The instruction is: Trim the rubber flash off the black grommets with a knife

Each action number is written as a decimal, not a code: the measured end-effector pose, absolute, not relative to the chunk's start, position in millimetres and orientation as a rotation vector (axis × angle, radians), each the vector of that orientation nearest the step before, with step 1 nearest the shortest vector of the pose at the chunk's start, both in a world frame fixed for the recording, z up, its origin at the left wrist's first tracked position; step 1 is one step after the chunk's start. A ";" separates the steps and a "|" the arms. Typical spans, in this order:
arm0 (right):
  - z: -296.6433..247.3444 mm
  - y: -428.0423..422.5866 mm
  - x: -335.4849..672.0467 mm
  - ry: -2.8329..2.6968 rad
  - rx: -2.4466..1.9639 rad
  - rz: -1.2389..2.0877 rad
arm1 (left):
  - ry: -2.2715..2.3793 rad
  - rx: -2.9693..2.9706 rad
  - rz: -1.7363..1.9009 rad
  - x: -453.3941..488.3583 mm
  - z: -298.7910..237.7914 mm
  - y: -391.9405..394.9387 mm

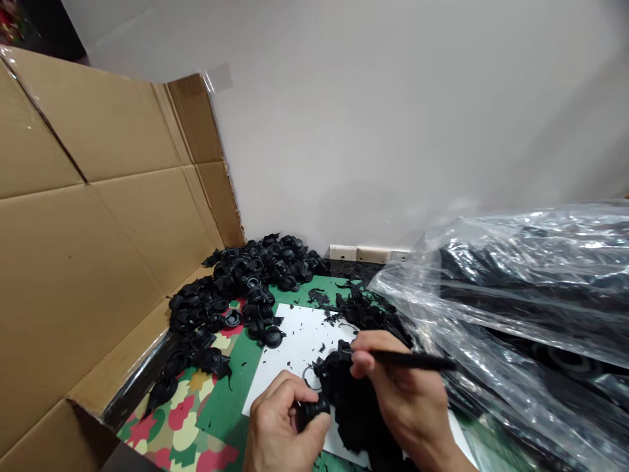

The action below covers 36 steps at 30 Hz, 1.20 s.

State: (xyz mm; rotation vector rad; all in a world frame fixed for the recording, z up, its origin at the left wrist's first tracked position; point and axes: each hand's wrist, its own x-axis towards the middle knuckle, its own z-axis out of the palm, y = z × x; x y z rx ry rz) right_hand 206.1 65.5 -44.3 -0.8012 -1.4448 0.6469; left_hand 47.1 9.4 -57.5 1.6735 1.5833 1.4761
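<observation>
My left hand (278, 423) is closed at the bottom middle, pinching a small round black rubber-like part (315, 408) between thumb and fingers. To its right, my right hand (410, 403) grips a slim black pen-shaped tool (415, 360) whose handle points right. The tool's tip end is to the left, near dark scraps, and its exact shape is hard to make out. Beneath both hands lies a white sheet (275, 373) with a heap of black scraps (351, 413) and scattered small shreds. A thin curled strip (305, 377) shows beside the held part.
Many similar black ribbed parts (250, 282) are piled along the back left. A cardboard box wall (98, 249) rises at left. Clear plastic bags (521, 282) of black items fill the right. Behind are a power strip (371, 254) and a wall. A green mat (230, 393) underlies the sheet.
</observation>
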 end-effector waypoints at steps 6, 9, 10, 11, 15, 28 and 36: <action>-37.9 70.7 204.0 -1.063 -0.741 1.248 | 1.604 1.657 1.493 44.0 -52.5 11.0; -32.8 63.9 200.9 -1.069 -0.610 1.383 | 1.610 1.650 1.495 42.6 -51.6 10.6; -31.6 61.6 200.3 -1.091 -0.581 1.422 | 1.610 1.647 1.494 42.1 -51.7 10.4; -30.6 59.6 199.9 -1.127 -0.561 1.454 | 1.611 1.643 1.492 41.5 -52.0 10.1; -29.2 54.3 200.0 -1.384 -0.590 1.360 | 1.617 1.613 1.497 38.8 -53.5 9.7; -39.9 49.5 191.6 -1.302 -0.678 1.427 | 1.610 1.615 1.542 39.2 -57.3 11.9; -40.5 50.3 191.2 -1.368 -0.671 1.333 | 1.605 1.615 1.544 41.7 -56.6 13.6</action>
